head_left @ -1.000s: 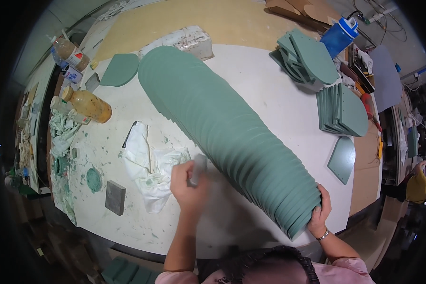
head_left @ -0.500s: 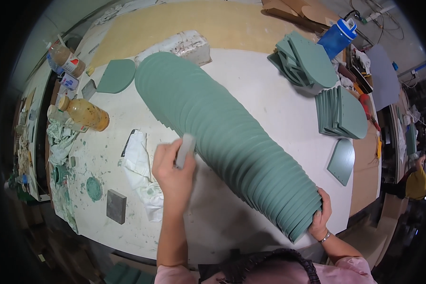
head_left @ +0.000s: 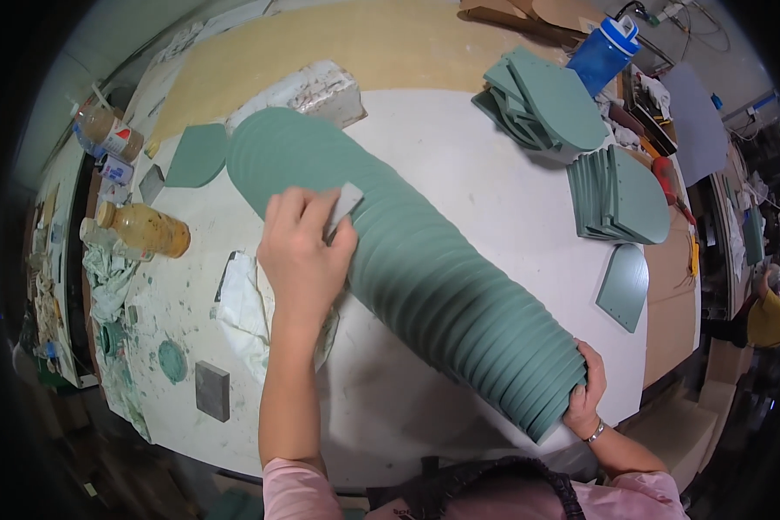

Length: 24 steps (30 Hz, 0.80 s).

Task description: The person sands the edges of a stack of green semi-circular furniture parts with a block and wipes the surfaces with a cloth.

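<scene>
left hand (head_left: 302,247) pinches a grey rectangular block (head_left: 346,204) at the fanned row of green round-ended panels (head_left: 433,277), diagonal across the white table (head_left: 498,195); right hand (head_left: 588,388) cups its near end; likely stiff, prone to sliding; best braced there

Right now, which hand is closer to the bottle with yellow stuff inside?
The left. The left hand, holding a grey block, is right of the yellow bottle; the right hand is much farther right, at the near end of the green boards.
</scene>
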### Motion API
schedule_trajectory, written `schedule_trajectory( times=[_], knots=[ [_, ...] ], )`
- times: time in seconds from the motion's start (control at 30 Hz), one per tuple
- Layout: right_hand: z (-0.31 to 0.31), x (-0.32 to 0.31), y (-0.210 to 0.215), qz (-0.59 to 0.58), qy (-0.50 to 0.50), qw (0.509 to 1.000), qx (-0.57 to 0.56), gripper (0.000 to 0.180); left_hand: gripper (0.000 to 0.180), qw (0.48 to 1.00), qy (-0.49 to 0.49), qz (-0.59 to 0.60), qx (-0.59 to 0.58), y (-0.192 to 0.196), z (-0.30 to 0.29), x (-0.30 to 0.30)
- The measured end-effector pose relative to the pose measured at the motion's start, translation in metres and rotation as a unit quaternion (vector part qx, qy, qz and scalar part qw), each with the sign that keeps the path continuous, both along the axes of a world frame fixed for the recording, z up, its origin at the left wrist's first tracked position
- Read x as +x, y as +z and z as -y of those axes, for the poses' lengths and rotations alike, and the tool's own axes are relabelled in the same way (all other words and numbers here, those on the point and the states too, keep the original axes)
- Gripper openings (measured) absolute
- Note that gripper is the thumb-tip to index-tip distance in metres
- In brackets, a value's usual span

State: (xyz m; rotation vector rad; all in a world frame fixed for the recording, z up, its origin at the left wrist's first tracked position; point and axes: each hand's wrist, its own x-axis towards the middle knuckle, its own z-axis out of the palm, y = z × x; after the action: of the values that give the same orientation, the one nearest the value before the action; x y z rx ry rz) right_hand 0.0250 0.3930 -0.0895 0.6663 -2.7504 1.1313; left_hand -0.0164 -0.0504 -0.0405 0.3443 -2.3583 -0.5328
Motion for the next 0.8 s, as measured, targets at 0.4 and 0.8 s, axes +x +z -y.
schedule_trajectory(
  times=[0.4, 0.8],
  knots=[
    [-0.005, -0.001, -0.001, -0.008, 0.005, 1.000, -0.005, 0.069, 0.024, 0.972, 0.051, -0.005, 0.231, -0.040, -0.022, 0.055],
    [0.000, 0.003, -0.003, 0.010, -0.001, 1.000, -0.014, 0.071, 0.024, 0.916, 0.102, -0.063, 0.383, -0.057, -0.044, 0.057]
  ],
)
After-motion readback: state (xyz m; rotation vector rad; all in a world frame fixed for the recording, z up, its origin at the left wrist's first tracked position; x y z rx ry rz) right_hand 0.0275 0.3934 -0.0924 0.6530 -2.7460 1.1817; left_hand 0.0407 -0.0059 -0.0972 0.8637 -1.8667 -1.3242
